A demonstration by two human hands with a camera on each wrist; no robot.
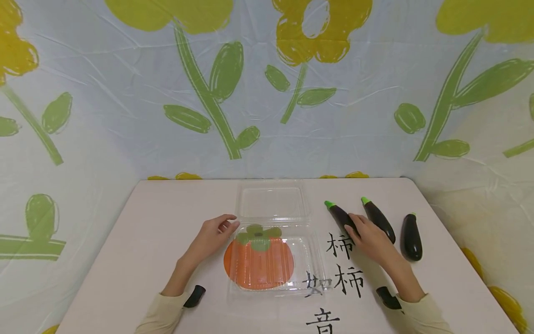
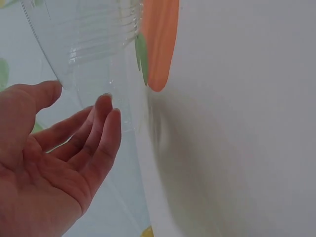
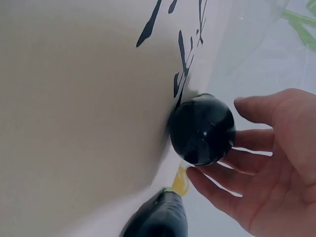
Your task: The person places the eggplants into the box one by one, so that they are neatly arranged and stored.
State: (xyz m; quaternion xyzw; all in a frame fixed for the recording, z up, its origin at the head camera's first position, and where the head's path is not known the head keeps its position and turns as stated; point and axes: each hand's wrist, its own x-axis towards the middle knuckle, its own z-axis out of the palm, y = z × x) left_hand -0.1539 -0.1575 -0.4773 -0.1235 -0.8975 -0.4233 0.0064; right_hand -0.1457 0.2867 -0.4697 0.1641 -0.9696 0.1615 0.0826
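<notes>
One hand, the right (image 1: 371, 239), curves its parted fingers about the thick end of the left eggplant (image 1: 340, 215), the thumb just off the opposite side. The grip is not closed, and whether any fingertip presses, I cannot tell. This eggplant lies on the table (image 1: 179, 199), right of the box (image 1: 312, 255), green tip away from the person.

Its skin looks smooth and glossy, so a sound hold probably means bringing thumb and fingers in evenly, low past the widest part, without nudging the middle eggplant (image 1: 380, 221) near it. The right eggplant (image 1: 412, 239) lies farther out.

Empty and loosely curled, the left hand (image 1: 212, 237) is at the box's left side, near the hinge; contact is unclear. It seems well placed to steady the thin plastic. The lid (image 1: 273, 202) lies folded back.

No brand or label can be read on eggplants or box. Black characters (image 1: 349, 281) printed on the table read 柿, 柿 and, seen through the box's near right corner, 如; the lowest is cut off.
</notes>
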